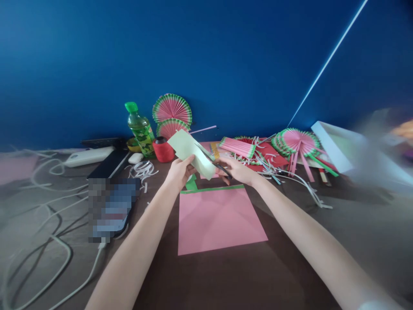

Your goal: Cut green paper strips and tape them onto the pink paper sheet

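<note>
My left hand (180,172) is closed on a sheet of pale green paper (189,150), held up in the air above the table. Dark-handled scissors (225,171) are in my right hand (238,171), their blades at the right edge of the pale paper. How far the blades are apart I cannot make out. Below both hands lies a pink sheet of paper (221,221) with a green strip along its far edge. A piece of green paper (191,183) sits by that edge, partly behind my left hand.
Pleated pink-and-green paper fans (172,110) stand against the blue wall, with more fans (298,144) at right. A green bottle (141,131) and a red spool (163,150) stand behind my left hand. At left lie a phone (118,206) and loose cables (67,252). Paper scraps (258,157) and a white box (334,146) are at right.
</note>
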`<action>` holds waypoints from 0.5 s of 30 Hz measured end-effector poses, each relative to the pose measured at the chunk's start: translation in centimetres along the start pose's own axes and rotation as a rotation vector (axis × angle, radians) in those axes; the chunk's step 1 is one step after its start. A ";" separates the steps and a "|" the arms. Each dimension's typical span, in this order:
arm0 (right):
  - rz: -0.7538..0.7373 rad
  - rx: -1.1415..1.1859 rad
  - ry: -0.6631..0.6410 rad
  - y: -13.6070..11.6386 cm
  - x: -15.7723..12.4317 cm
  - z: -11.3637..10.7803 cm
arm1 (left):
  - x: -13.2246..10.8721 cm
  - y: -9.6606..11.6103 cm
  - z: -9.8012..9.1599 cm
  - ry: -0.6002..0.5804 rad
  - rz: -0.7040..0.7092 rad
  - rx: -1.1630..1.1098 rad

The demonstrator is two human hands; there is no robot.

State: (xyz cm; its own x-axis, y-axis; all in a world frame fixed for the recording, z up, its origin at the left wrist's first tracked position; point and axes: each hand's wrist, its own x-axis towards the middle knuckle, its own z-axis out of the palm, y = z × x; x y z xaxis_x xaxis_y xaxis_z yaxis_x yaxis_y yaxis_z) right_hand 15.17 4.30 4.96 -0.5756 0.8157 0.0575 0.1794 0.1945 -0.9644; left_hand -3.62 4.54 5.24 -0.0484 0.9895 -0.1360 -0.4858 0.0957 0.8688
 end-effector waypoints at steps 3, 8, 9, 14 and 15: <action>-0.003 0.023 -0.002 0.0 0.0 -0.1 | 0.1 -0.2 -0.1 -0.048 -0.018 0.007; 0.002 0.043 0.007 0.3 0.1 -0.1 | 0.0 -0.3 -0.1 -0.076 -0.035 0.012; -0.002 0.041 0.009 0.3 0.1 -0.1 | -0.1 -0.3 0.0 -0.075 -0.043 0.013; -0.026 0.024 0.004 0.3 0.2 0.0 | -0.3 -0.2 0.2 -0.073 -0.079 0.033; -0.027 0.020 0.003 0.3 0.2 0.0 | -0.3 -0.2 0.2 -0.076 -0.082 0.037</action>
State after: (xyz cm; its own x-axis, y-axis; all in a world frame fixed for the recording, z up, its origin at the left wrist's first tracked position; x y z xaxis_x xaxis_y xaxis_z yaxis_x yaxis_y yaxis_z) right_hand 15.12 4.51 4.68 -0.5774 0.8121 0.0845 0.1478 0.2057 -0.9674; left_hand -3.34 4.26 5.19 0.0567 0.9834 -0.1721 -0.4527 0.1790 0.8735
